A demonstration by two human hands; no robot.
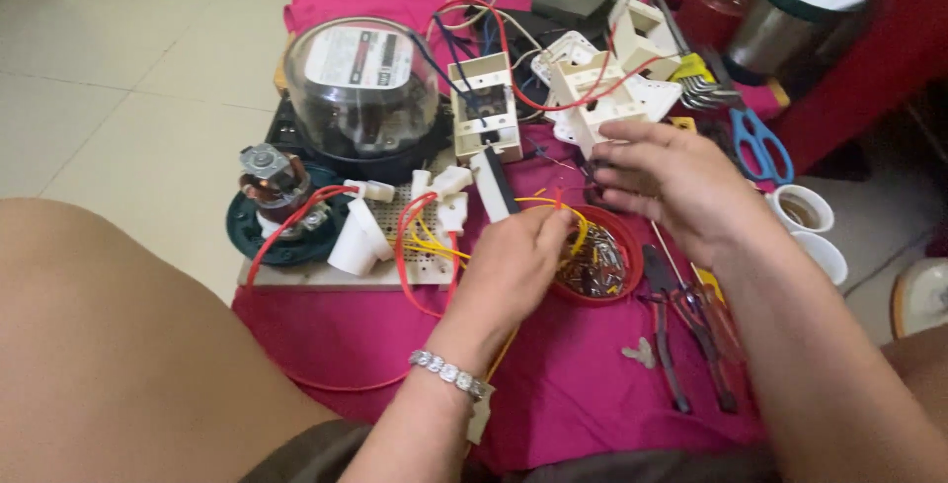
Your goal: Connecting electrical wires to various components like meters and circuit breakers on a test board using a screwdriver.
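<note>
Left hand (pixel 518 256) sits at the 9 o'clock rim of the red dish of small screws (pixel 602 266), fingers curled shut on thin yellow wires (pixel 578 231), apparently to hold the strands clear of the dish; right hand (pixel 671 182) hovers at the dish's 12 o'clock, fingers half-closed and pinching toward a small dark part, too small to identify; whether it grips cannot be told. Pliers (pixel 667 340) lie at 5 o'clock of the dish on the pink cloth (pixel 583 384), within reach; glass-domed electricity meter (pixel 360 88) stands at 10 o'clock, well apart.
</note>
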